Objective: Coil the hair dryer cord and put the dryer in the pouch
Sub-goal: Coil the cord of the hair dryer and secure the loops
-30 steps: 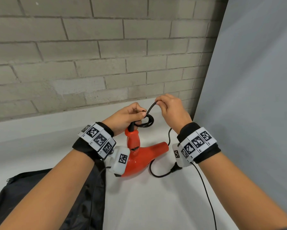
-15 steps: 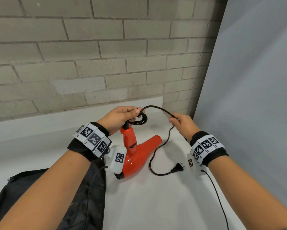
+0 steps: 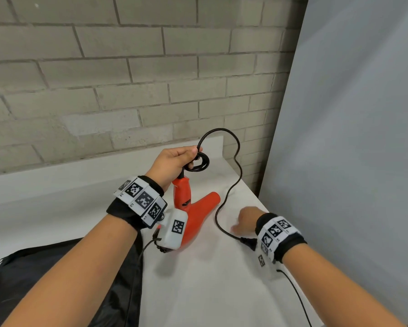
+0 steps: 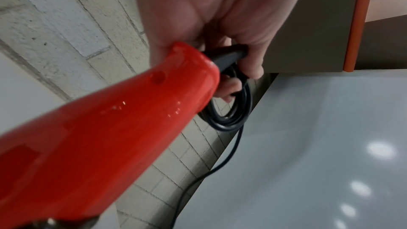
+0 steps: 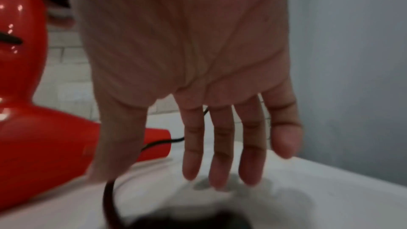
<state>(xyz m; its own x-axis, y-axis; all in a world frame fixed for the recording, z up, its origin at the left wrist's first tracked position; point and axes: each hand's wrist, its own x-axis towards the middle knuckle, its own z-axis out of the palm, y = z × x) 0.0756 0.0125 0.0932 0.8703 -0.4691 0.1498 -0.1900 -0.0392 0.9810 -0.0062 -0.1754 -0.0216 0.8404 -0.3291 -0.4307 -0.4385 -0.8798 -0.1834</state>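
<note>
A red hair dryer (image 3: pixel 194 210) stands tilted on the white table (image 3: pixel 198 291), handle up. My left hand (image 3: pixel 174 160) grips the top of the handle and pins a small coil (image 3: pixel 200 162) of the black cord against it. In the left wrist view the coil (image 4: pixel 231 116) hangs under my curled fingers (image 4: pixel 249 58). The loose cord (image 3: pixel 231 190) arcs up from the coil, then runs down to the plug (image 3: pixel 247 241) on the table. My right hand (image 3: pixel 244 220) hovers just above the table beside the plug, fingers (image 5: pixel 220 145) straight, holding nothing. A black pouch (image 3: pixel 57 279) lies at lower left.
A grey brick wall (image 3: pixel 127 90) stands behind the table. A grey panel (image 3: pixel 351 161) closes off the right side, close to the table's edge. A thin black wire (image 3: pixel 297 296) trails from my right wrist device.
My right hand has let go of the cord and dropped down and back to the table by the plug. The released cord now stands in a free loop above my left hand.
</note>
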